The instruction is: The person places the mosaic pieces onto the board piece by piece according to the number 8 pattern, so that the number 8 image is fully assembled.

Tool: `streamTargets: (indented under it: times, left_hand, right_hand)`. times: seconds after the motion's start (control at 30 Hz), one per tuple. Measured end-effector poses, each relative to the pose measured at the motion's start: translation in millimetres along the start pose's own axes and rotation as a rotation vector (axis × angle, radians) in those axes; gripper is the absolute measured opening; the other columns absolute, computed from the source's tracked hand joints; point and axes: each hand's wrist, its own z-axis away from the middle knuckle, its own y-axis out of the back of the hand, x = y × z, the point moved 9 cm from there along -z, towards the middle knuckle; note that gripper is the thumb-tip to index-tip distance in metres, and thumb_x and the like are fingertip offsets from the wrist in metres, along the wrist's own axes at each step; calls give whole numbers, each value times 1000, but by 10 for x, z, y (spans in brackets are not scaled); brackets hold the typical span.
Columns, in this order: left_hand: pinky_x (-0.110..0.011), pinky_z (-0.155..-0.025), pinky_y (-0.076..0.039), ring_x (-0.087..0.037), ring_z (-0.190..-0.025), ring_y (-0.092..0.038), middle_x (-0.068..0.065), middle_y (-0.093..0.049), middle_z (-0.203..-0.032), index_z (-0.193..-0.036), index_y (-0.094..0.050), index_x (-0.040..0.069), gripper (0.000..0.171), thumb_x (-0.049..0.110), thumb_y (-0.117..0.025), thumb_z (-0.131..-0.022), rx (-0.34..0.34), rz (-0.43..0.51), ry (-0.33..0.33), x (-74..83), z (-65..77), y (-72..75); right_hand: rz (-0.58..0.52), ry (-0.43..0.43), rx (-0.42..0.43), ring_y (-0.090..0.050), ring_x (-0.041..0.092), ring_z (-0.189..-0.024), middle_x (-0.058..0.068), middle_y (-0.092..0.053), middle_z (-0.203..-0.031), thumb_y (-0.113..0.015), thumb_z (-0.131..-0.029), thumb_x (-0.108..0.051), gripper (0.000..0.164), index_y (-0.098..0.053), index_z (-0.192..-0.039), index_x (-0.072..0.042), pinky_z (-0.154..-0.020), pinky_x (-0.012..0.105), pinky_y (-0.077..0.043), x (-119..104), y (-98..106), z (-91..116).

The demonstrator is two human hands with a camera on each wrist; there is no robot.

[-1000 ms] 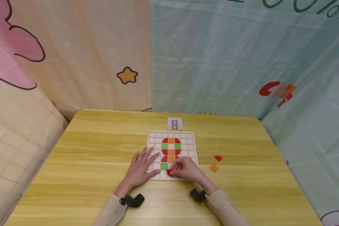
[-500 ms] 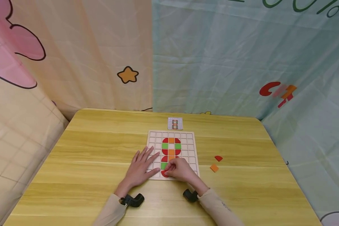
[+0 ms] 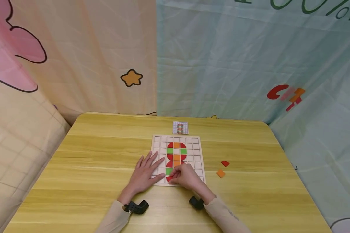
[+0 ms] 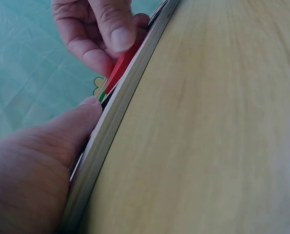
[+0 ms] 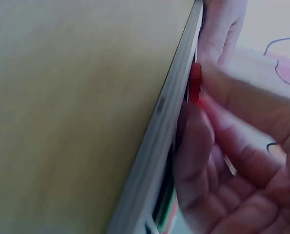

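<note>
A white gridded board (image 3: 157, 142) lies on the table, with red, orange and green tiles forming a figure-eight shape on it. My left hand (image 3: 144, 174) rests on its lower left part, fingers spread and straight. At the bottom left of the shape, my right hand (image 3: 186, 176) pinches a red quarter-circle tile (image 3: 169, 179) between thumb and fingers. Both wrist views show this red tile (image 4: 119, 68) at the board's near edge. A green tile (image 3: 169, 171) sits just above it. The right hand hides the shape's lower right part.
To the right of the board lie a loose red quarter-circle tile (image 3: 225, 163) and an orange square tile (image 3: 220, 173). Behind the board is a small card (image 3: 180, 127) printed with a similar pattern. Curtains (image 3: 221, 64) hang beyond the table (image 3: 90, 155).
My right hand has moved left along the board's lower row with the red tile, then stayed at the bottom left of the shape. The left hand has kept its place.
</note>
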Motion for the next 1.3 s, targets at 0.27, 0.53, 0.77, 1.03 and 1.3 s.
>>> streamTargets:
  times: [0.27,0.53,0.77,1.03,1.3]
  left_hand:
    - [-54,-111,-8,-33,-141,-15,-11,-27,-153,-144,-43,19,62,50,-55,-91,-3,-2,4,6,4,4]
    - [-53,-111,-5,-32,-142,-12,-10,-24,-154,-145,-42,20,64,51,-55,-91,-22,1,17,-9,12,-2]
    - [-53,-111,-5,-31,-142,-12,-10,-24,-154,-145,-42,20,63,50,-56,-91,-23,3,15,-6,8,-4]
    - [-54,-111,-7,-32,-142,-12,-10,-25,-154,-145,-43,19,63,50,-56,-91,-14,-2,9,-8,9,-2]
    - [-53,-111,-4,-30,-142,-10,-9,-24,-154,-145,-42,20,65,53,-53,-91,-30,4,22,-13,4,-14]
  right_hand:
    - [31,69,-21,-52,4,-59,-9,-58,-66,-85,-70,-12,18,-69,-77,-9,-56,20,-47,-73,8,20]
    - [43,56,-19,-50,5,-56,-9,-54,-62,-85,-70,-14,20,-66,-74,-10,-52,21,-44,-60,-7,-11]
    - [37,59,-18,-50,5,-56,-8,-54,-63,-84,-71,-12,20,-65,-75,-10,-52,21,-44,-48,-12,0]
    - [33,71,-31,-49,7,-60,-8,-54,-66,-84,-72,-19,23,-66,-83,-10,-55,21,-44,-49,-2,72]
    - [-16,173,-42,-55,8,-71,-10,-59,-80,-75,-84,-21,23,-68,-102,-9,-64,23,-50,74,252,308]
